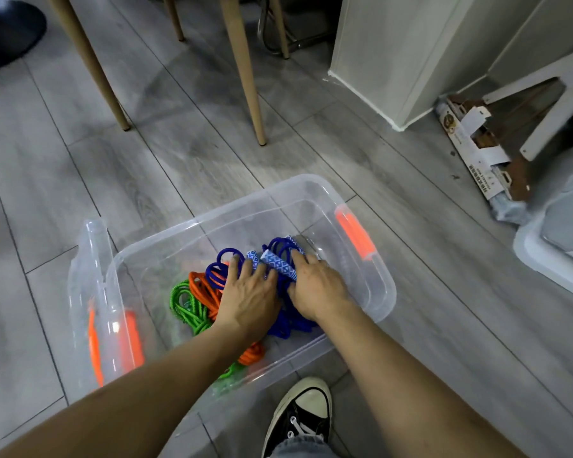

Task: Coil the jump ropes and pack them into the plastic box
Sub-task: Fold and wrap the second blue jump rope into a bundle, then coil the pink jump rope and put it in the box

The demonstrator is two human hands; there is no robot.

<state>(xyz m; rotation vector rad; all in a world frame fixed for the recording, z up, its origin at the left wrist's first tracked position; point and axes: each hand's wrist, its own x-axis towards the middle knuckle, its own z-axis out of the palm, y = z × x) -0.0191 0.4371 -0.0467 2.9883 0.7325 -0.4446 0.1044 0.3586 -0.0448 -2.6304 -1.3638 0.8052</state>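
A clear plastic box (315,188) with orange latches stands on the floor in front of me. Inside lie three coiled jump ropes: a green one (186,307) at the left, an orange one (203,287) beside it, and a blue one (280,251) with blue-and-white patterned handles. My left hand (250,297) presses flat on the blue coil with fingers spread. My right hand (315,284) lies on the same rope, fingers over the coil beside a patterned handle (280,266). Much of the blue rope is hidden under both hands.
The box's clear lid (90,269) leans against its left side. Wooden table legs (245,71) stand beyond the box. A white cabinet (401,57) and a flat cardboard package (477,150) are at the right, another clear container (549,259) at the right edge. My black sneaker (303,414) is below the box.
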